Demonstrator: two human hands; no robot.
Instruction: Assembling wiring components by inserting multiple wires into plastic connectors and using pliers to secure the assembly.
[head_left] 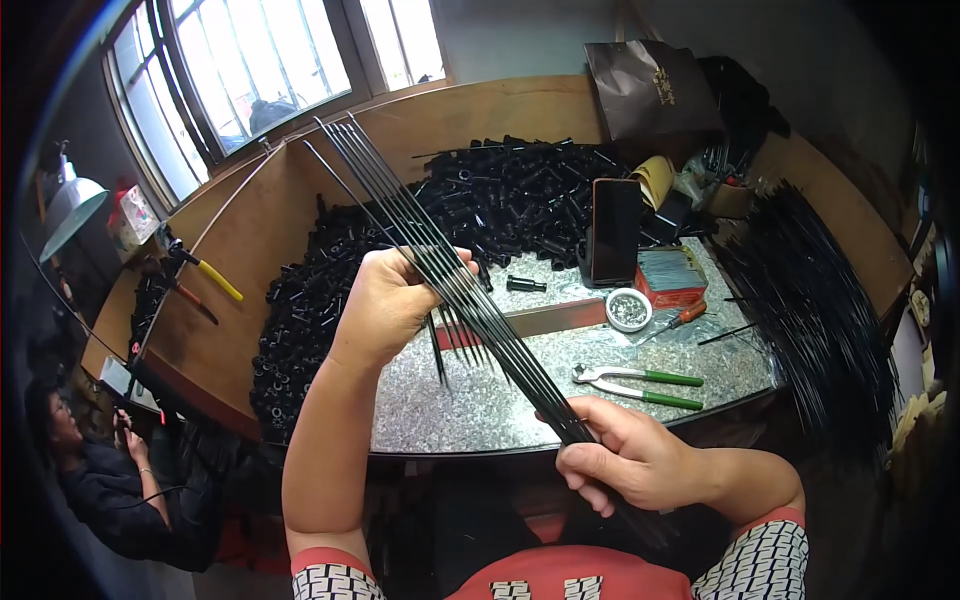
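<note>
A fanned bundle of thin black rods (492,328) slants across the front of me, over the speckled grey tabletop (420,415). My left hand (395,305) is closed around them partway up, and several shorter ends hang below its fingers. Lower down, the same bundle is gripped by my right hand (635,455) near its bottom end. The far tips spread apart towards the window. Beneath the rods lies a flat reddish-grey bar (565,318). Pincers with green handles (665,377) rest on the tabletop close to my right hand.
Black tubular parts (500,195) are heaped behind, against a wooden board wall (490,107). A phone (613,232) stands upright beside a white bowl (629,310), a red box (672,290) and a screwdriver (688,314). More black rods (820,310) lie piled at right. Another person (130,470) sits at left.
</note>
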